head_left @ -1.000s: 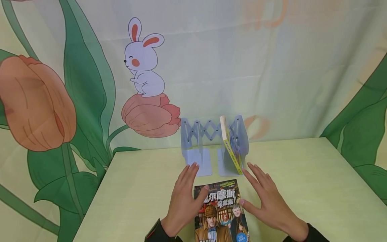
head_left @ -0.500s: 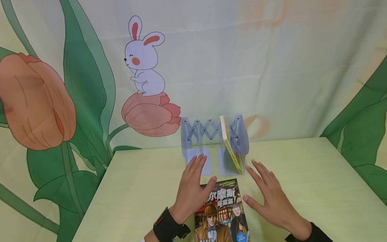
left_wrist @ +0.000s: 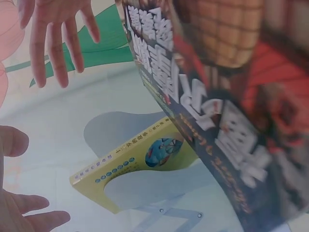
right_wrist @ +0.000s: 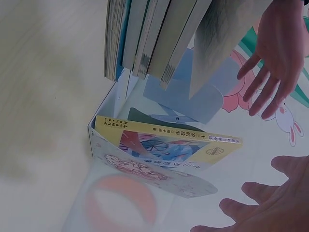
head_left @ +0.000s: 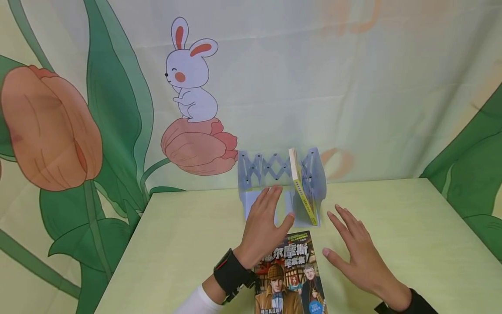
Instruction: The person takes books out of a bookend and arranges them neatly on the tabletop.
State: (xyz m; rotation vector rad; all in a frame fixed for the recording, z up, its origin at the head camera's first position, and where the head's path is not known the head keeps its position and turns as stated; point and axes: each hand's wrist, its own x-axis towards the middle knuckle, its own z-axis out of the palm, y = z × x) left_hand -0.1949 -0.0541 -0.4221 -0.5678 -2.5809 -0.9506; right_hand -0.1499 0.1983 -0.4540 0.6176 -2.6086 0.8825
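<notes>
My left hand [head_left: 264, 229] is held with its fingers extended above the upper left part of a comic-style book [head_left: 290, 279], its fingertips overlapping the blue bookend rack [head_left: 245, 174] in the head view. To the right of that book, my right hand [head_left: 358, 261] hovers with fingers spread and nothing in it. The right wrist view shows the book on top of a stack of several books [right_wrist: 154, 38]. Inside the rack, a yellow book [head_left: 303, 196] leans against the right-hand end, its spine facing out; its cover shows in the right wrist view [right_wrist: 164, 145].
The pale green table [head_left: 188, 244] extends to both sides of the stack. Behind the rack hangs a printed cloth [head_left: 274, 78] with a rabbit and tulips. A folding lattice [head_left: 276, 165] joins the rack's ends.
My left hand has moved right and farther forward, bringing its black wrist strap into view. My right hand has drifted slightly right. The books keep their places.
</notes>
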